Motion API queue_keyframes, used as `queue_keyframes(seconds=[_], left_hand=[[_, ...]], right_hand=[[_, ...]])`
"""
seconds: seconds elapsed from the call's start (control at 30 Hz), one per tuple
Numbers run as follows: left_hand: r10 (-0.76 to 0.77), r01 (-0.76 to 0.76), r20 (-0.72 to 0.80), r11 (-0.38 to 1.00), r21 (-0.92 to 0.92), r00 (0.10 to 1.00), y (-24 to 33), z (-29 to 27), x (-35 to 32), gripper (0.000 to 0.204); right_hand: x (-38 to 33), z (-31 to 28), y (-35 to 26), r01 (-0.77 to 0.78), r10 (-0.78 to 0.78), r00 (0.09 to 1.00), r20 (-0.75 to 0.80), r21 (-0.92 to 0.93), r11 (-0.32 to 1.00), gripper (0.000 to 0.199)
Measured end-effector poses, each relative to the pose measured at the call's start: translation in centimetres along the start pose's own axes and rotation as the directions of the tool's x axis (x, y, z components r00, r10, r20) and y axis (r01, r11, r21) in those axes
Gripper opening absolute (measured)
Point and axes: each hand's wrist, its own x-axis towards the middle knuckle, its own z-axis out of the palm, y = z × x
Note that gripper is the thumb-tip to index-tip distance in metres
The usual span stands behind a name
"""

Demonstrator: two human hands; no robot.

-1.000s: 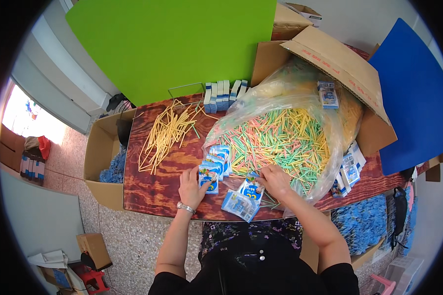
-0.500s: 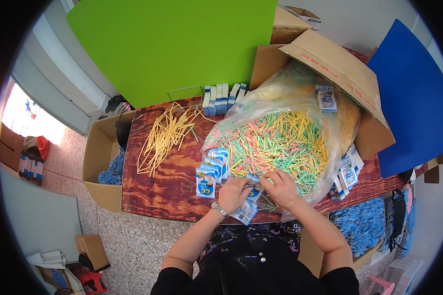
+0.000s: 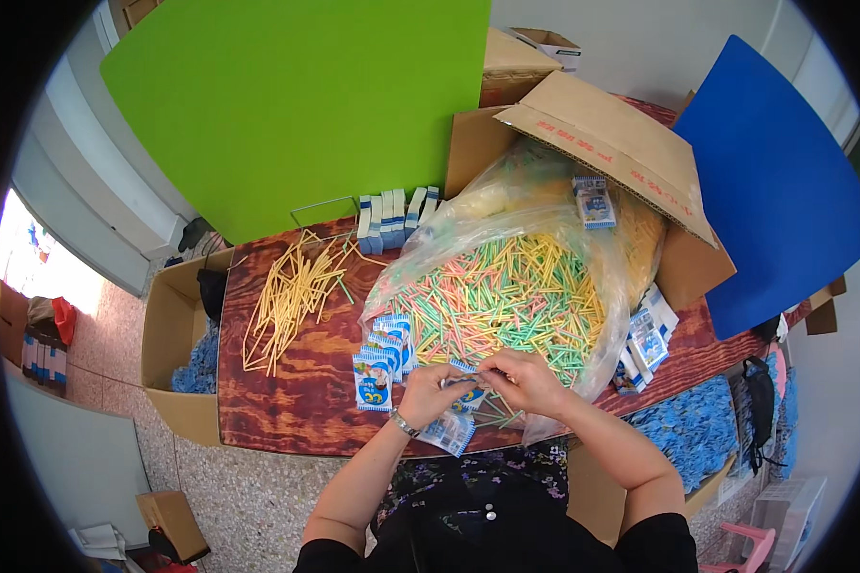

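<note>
At the table's near edge, my left hand (image 3: 430,395) pinches one side of a small blue-and-white packet (image 3: 467,402). My right hand (image 3: 527,384) has its fingertips closed at the packet's upper edge, close to the left fingers; the exact grip there is partly hidden. Below them lies another packet (image 3: 447,435). Just left of my left hand, several similar packets (image 3: 374,382) overlap on the table. Beyond both hands, a heap of short pink, green and yellow sticks (image 3: 506,296) fills an open clear plastic bag (image 3: 610,277).
Long pale-yellow sticks (image 3: 294,298) lie loose on the left of the red-brown table (image 3: 287,420). Behind them are blue-and-white packs in a row (image 3: 392,222). A cardboard box (image 3: 631,143) tips over the bag. Green (image 3: 306,105) and blue (image 3: 774,191) boards stand behind.
The whole view has shifted, so the table sits a little lower and further left. My hands stay together at the packet, with small finger movements.
</note>
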Motion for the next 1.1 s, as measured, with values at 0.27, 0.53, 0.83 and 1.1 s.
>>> queue_keyframes(seconds=[0.27, 0.53, 0.83, 1.1], left_hand=[[0.033, -0.034, -0.019, 0.998, -0.052, 0.999, -0.7, 0.7, -0.2, 0.028], [-0.018, 0.034, -0.183, 0.996, 0.086, 0.983, -1.5, -1.1, -0.9, 0.034], [-0.047, 0.057, -0.18, 0.997, 0.054, 0.983, -1.0, -0.2, -0.7, 0.035], [-0.039, 0.048, -0.152, 0.998, 0.051, 0.988, -0.2, -0.4, -0.5, 0.033]], right_hand=[[1.7, -1.0, -0.2, -0.126, 0.115, 0.981, 0.157, 0.064, 0.99, 0.021], [5.2, -2.3, 3.6, -0.206, 0.202, 0.978, 0.057, 0.098, 0.974, 0.018], [12.1, -0.3, 12.2, -0.641, 0.713, 0.667, -0.217, -0.654, 0.401, 0.045], [13.1, 2.3, 11.0, -0.778, 0.759, 0.554, -0.342, -0.538, 0.325, 0.05]])
